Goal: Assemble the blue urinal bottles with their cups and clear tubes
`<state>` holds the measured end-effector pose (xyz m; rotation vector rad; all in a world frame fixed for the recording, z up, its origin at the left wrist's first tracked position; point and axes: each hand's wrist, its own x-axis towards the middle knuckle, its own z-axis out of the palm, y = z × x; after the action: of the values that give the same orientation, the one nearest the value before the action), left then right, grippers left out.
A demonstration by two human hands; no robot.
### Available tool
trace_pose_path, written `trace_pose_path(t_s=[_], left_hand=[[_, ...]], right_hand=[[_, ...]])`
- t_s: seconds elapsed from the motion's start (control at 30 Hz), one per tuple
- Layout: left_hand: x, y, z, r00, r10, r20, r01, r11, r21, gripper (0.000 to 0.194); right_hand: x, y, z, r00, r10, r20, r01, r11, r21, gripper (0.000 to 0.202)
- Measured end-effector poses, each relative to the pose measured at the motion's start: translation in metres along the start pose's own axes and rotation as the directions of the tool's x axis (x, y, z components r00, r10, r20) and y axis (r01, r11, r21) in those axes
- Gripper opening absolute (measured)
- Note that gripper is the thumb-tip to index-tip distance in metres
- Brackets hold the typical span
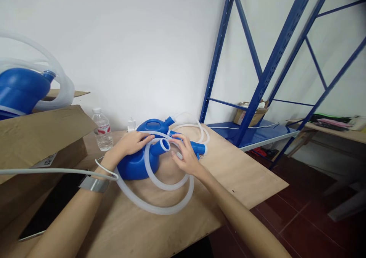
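Observation:
A blue plastic urinal bottle (137, 165) lies on the wooden table, its angled open neck pointing up and to the right. My left hand (135, 143) lies over the top of this bottle, its fingertips closed on a translucent white hose (164, 210) that is coiled in loops around the neck. Just right of the neck, my right hand (185, 155) curls its fingers round the hose; the exact contact is partly hidden. Behind them are a second blue urinal bottle (153, 125) with a handle opening and a blue tubular piece (198, 148) with a white rim.
At left, an open cardboard box (42, 136) holds another blue bottle (24, 88) with hose. A water bottle (102, 130) and a dark phone-like slab (54, 204) are nearby. Blue metal shelving (251, 130) stands right of the table (246, 181). A pale cable (57, 172) crosses my left wrist.

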<state>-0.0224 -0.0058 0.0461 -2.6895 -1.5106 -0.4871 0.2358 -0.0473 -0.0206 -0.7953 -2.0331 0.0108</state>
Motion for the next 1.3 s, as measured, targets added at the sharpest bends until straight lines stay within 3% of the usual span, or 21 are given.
trace_pose_path(t_s=[0.07,0.2,0.4,0.63,0.73,0.8,0.87,0.93,1.0,1.13,1.23,1.3], left_hand=[[0.001,-0.003,0.004,1.000,-0.018,0.016,0.018,0.999,0.035,0.065],[0.002,-0.005,0.010,0.998,-0.058,0.038,0.055,0.995,0.085,0.067],[0.001,-0.007,0.012,0.999,-0.042,0.013,0.041,0.996,0.084,0.064],[-0.001,-0.006,0.011,1.000,-0.004,0.000,0.004,0.997,0.079,0.058],[-0.003,-0.009,0.011,1.000,-0.002,-0.002,0.002,0.996,0.094,0.057],[-0.004,-0.010,0.010,1.000,-0.011,0.004,0.011,0.994,0.107,0.057],[-0.004,-0.010,0.009,1.000,-0.018,0.012,0.016,0.994,0.112,0.056],[-0.005,-0.010,0.008,1.000,-0.018,0.017,0.016,0.994,0.110,0.057],[-0.005,-0.009,0.008,1.000,-0.021,0.013,0.020,0.994,0.110,0.058],[-0.003,-0.012,0.011,0.999,-0.034,0.006,0.033,0.992,0.120,0.057],[-0.002,-0.015,0.014,1.000,-0.025,0.001,0.024,0.992,0.122,0.056],[-0.002,-0.017,0.014,1.000,-0.012,-0.008,0.013,0.993,0.113,0.056]], right_hand=[[0.010,-0.010,0.000,0.999,-0.036,0.031,0.038,0.997,-0.069,0.021],[0.025,-0.009,0.011,0.992,-0.049,0.117,0.061,0.993,-0.099,0.035],[0.026,-0.001,0.017,0.985,0.013,0.173,-0.055,0.970,0.238,0.040],[0.027,-0.003,0.024,0.979,0.124,0.163,-0.179,0.904,0.389,0.042],[0.030,0.004,0.012,0.966,0.255,0.039,-0.232,0.794,0.562,0.051],[0.031,0.010,-0.003,0.915,0.386,-0.115,-0.210,0.702,0.680,0.057],[0.030,0.015,-0.019,0.901,0.411,-0.142,-0.205,0.691,0.693,0.055],[0.028,0.016,-0.029,0.946,0.325,-0.018,-0.247,0.753,0.610,0.048],[0.026,0.016,-0.032,0.955,0.268,0.127,-0.295,0.813,0.503,0.047],[0.030,0.022,-0.022,0.904,0.251,0.345,-0.357,0.888,0.290,0.049],[0.036,0.029,-0.011,0.845,0.179,0.504,-0.261,0.960,0.097,0.037],[0.039,0.031,-0.005,0.835,0.150,0.530,-0.203,0.978,0.043,0.027]])
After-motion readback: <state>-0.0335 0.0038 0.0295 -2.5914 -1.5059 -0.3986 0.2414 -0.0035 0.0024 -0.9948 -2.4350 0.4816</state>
